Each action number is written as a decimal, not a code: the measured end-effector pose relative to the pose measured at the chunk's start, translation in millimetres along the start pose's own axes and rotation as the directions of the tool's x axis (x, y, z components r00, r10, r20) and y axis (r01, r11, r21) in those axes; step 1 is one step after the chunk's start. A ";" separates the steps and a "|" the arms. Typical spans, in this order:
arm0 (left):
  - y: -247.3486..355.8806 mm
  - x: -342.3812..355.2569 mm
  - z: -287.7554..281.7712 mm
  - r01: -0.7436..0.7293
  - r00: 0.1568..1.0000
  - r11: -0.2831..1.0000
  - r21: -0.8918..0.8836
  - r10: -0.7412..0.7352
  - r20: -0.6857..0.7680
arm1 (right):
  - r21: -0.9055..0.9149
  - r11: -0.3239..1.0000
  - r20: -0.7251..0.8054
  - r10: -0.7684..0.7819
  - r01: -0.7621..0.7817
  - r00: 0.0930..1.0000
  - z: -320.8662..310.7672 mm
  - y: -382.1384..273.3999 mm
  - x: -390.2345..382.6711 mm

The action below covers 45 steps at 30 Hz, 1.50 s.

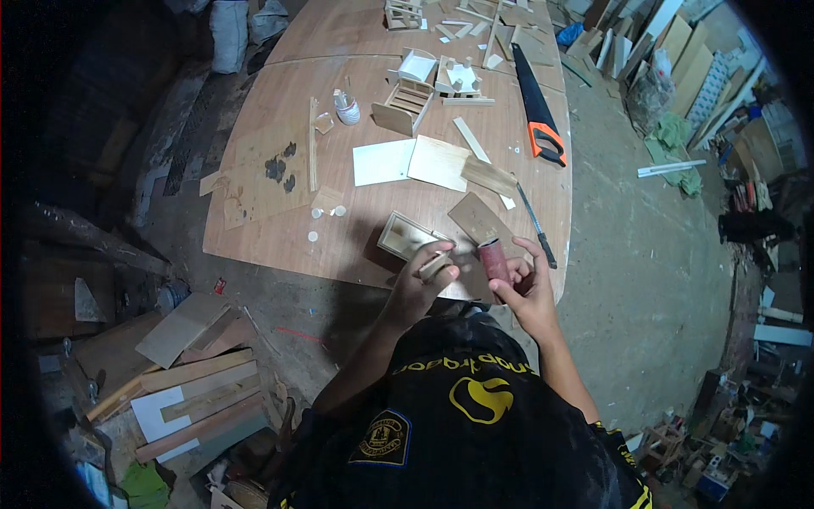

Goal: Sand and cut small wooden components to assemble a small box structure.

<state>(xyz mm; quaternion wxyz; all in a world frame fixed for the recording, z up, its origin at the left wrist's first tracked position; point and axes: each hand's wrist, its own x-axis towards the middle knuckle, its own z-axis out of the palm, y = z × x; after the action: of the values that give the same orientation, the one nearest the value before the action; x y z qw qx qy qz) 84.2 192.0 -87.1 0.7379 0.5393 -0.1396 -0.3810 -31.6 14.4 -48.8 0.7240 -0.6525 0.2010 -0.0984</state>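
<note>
Near the table's front edge, my left hand (pixel 414 290) pinches a small piece of wood (pixel 434 265) between thumb and fingers. My right hand (pixel 532 299) is wrapped round a dull red roll of sandpaper (pixel 493 261), held upright just right of the wood piece and apart from it. Just beyond my left fingers lies a small open wooden box (pixel 397 235), partly hidden by them. A flat brown board (pixel 476 217) rests behind the roll.
A handsaw (pixel 536 110) with an orange handle lies along the right edge, and a thin dark file-like tool (pixel 536 225) nearer. Farther back are small wooden furniture models (pixel 405 106), pale thin boards (pixel 381 163) and a brush jar (pixel 346 109). Wood scraps (pixel 199 390) crowd the floor at left.
</note>
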 end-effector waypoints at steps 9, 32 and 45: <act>0.1 -0.7 4.3 -0.017 1.000 0.992 -0.122 0.020 0.023 | 0.041 0.989 0.213 0.129 -0.141 0.969 21.2 4.4 19.1; -0.3 -140.0 -82.3 -0.336 0.533 0.906 -0.258 -0.043 -0.845 | -0.269 0.954 0.754 0.293 -0.131 0.588 201.9 66.3 151.6; -59.9 -219.6 -92.7 -0.768 0.187 0.614 -0.184 -0.059 -0.981 | -0.932 -0.034 0.324 0.372 0.362 0.870 323.6 203.9 288.1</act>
<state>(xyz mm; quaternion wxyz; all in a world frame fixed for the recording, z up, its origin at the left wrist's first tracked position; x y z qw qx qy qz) -30.5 404.8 -131.3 0.8759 0.2927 0.3301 0.1952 338.8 217.1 -274.5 0.0503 -0.9666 0.0184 0.2505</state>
